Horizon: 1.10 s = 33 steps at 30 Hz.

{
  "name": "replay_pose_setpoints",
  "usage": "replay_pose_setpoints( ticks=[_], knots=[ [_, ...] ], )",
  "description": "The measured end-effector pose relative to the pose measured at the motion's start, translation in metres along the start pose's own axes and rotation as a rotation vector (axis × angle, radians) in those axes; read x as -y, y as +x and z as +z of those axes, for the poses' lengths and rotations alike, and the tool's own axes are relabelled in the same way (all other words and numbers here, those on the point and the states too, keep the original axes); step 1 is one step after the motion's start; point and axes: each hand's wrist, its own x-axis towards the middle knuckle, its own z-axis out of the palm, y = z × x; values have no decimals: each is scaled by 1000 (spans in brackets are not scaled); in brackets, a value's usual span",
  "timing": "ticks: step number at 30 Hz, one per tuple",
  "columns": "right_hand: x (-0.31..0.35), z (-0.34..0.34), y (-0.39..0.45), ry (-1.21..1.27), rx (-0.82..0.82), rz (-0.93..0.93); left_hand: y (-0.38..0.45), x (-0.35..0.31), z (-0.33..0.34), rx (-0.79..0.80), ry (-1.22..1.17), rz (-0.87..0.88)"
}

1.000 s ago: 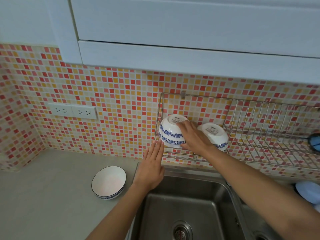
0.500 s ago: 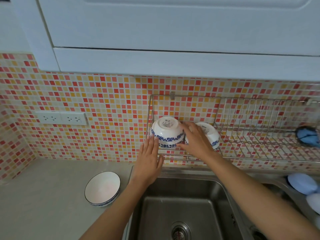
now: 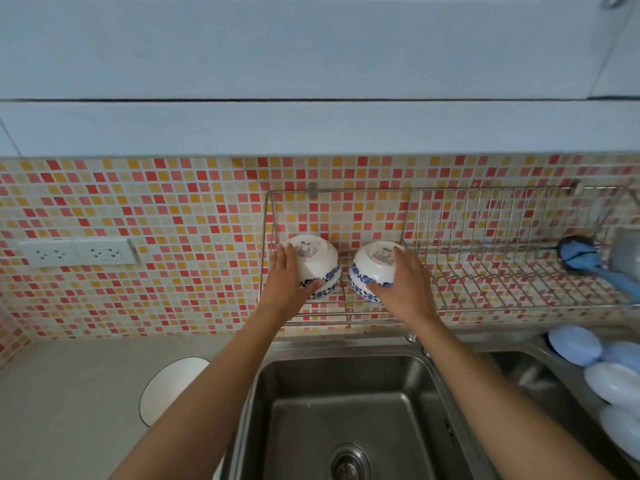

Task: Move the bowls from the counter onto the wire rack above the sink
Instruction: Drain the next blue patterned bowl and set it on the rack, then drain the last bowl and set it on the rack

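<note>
At the centre of the frame two blue-patterned white bowls sit upside down and side by side, slightly apart, on the left end of the wire rack [image 3: 485, 271], which hangs on the tiled wall above the sink [image 3: 346, 410]. The left hand [image 3: 287, 278] is wrapped over the left bowl [image 3: 317, 263] and the right hand [image 3: 403, 282] is wrapped over the right bowl [image 3: 372, 271], each gripping its own bowl. A third bowl [image 3: 169, 386] rests upright on the worktop [image 3: 69, 393] at the lower left, partly hidden behind the left forearm
</note>
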Motion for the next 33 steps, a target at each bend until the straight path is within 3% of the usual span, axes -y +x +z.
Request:
replay_pose_setpoints(
  ticks=[5, 16, 21, 26, 33],
  knots=[
    [-3, 3, 1, -17, 0, -29, 1, 2, 3, -49, 3, 43],
    [1, -1, -2, -110, 30, -105, -19, -6, -12, 27, -21, 51],
    [30, 2, -33, -27, -68, -276, -68, 8, -45, -153, -44, 118],
    [105, 42, -109, 277, -110, -572, -112, 87, -65, -274, 16, -83],
    [179, 135, -183, 332, 233, -607, -173, 211, -44, -194, -119, -521]
  ],
)
